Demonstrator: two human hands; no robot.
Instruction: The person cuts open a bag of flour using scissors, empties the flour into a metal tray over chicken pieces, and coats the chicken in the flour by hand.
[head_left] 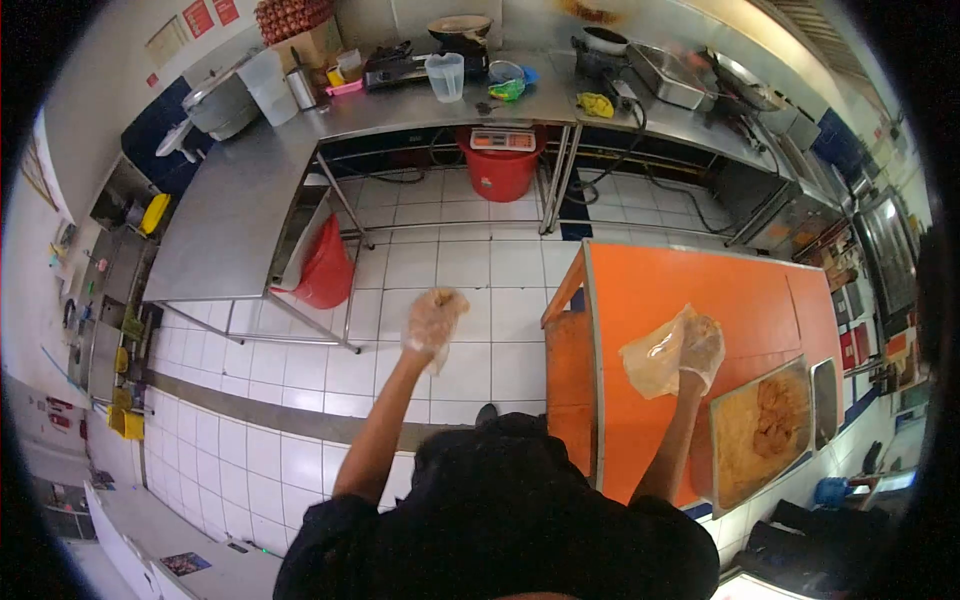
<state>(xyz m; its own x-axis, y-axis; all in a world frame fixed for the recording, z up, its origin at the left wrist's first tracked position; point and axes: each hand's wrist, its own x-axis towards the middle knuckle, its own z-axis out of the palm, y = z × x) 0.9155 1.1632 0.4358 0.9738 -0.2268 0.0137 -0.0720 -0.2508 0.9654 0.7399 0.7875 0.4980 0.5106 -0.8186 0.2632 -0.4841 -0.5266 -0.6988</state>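
My left hand (434, 325), in a loose clear plastic glove, hangs over the tiled floor to the left of the orange table. Its fingers are curled in, and I cannot make out whether anything is inside them. My right hand (702, 348), gloved the same way, is closed on a translucent yellowish plastic bag (652, 358) above the orange table (690, 285). Just below that hand sits a deep metal tray (716, 462) of orange-brown food (778, 415), which looks like marinated meat pieces in sauce.
A narrow metal container (824, 400) stands beside the tray. Steel counters (235, 205) run along the left and back, holding pots, a clear jug (445, 78) and a burner. Under them are a red bucket (325, 265) and a red tub (500, 175) with a scale (502, 140).
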